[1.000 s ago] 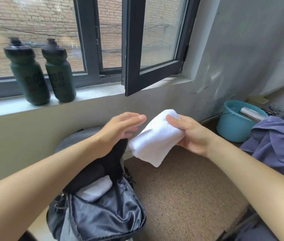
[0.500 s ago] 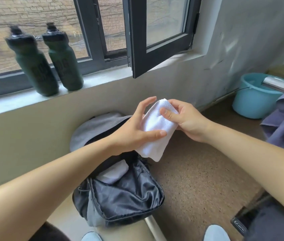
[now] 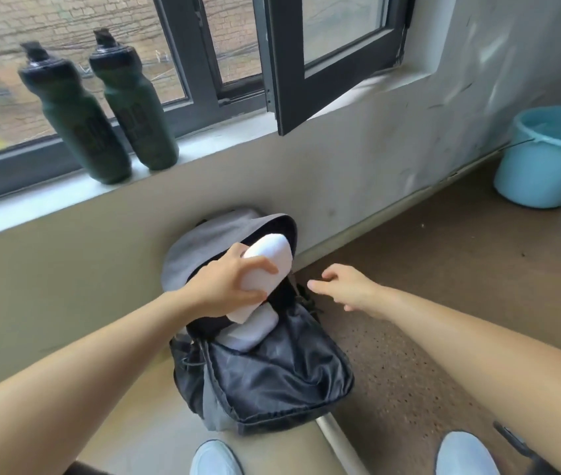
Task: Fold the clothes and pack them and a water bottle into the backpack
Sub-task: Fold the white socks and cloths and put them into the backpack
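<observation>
Right hand released, fingers loose; left hand grips white roll, middle hidden, over backpack.

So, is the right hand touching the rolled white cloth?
Apart. Head view shows a gap between the right hand and the rolled white cloth, which the left hand grips.

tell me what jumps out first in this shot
The left hand grips a rolled white cloth over the open backpack in the centre, with another white bundle already inside. The right hand hovers open beside it. Two dark green bottles stand on the windowsill, upper left.
</observation>
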Demonstrator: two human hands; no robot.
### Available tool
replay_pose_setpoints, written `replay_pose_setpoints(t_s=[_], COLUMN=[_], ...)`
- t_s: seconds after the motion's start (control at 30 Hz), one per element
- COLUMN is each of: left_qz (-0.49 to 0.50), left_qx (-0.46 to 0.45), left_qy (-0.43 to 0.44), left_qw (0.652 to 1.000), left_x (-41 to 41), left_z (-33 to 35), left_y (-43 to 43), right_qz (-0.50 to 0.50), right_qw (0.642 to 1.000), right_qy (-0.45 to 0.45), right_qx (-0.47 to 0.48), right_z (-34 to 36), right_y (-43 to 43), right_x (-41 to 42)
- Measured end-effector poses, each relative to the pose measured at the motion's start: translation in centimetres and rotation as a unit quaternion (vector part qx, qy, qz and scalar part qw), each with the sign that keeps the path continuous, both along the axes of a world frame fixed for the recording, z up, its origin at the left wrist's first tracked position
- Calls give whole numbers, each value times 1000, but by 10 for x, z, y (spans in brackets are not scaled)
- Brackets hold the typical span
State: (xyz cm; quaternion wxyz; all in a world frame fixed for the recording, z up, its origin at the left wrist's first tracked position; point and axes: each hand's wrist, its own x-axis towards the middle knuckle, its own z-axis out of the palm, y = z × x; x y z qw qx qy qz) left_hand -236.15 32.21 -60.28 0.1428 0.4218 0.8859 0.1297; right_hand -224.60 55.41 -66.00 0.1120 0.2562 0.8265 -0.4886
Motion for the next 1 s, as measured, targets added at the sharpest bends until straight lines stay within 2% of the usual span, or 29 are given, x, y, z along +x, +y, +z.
replay_pose_setpoints(t_s=[0.13, 0.2, 0.27, 0.37, 0.47, 0.63, 0.8, 0.93, 1.0], left_qz=[-72, -105, -97, -39, 20, 103, 58, 65, 40], left_qx=[-122, -165, -209, -241, -228, -206, -232, -168, -175], left_qy=[163, 212, 234, 204, 157, 169, 152, 42, -17], left_qw=[976, 958, 945, 948, 961, 958, 959, 983, 984], left_x=[-18, -25, -26, -17, -9, -20, -31, -29, -26], left_z=[-38, -60, -87, -127, -159, -186, -189, -178, -174], left_y=[-15, -18, -18, -10, 3, 11, -1, 1, -5], right_qz=[16, 8, -4, -44, -38, -6, 35, 17, 13], right_qw=[992, 988, 988, 993, 996, 998, 997, 992, 991], right_qy=[-110, -134, -119, -54, -14, 21, 74, 115, 115], right_qx=[-52, -80, -97, -98, -83, -53, 16, 58, 72], right_z=[-64, -93, -113, -114, -105, -74, -35, -19, -21], right_y=[-24, -34, -40, -44, -42, -41, -38, -34, -33], right_x=[24, 36, 43, 42, 39, 43, 45, 46, 47])
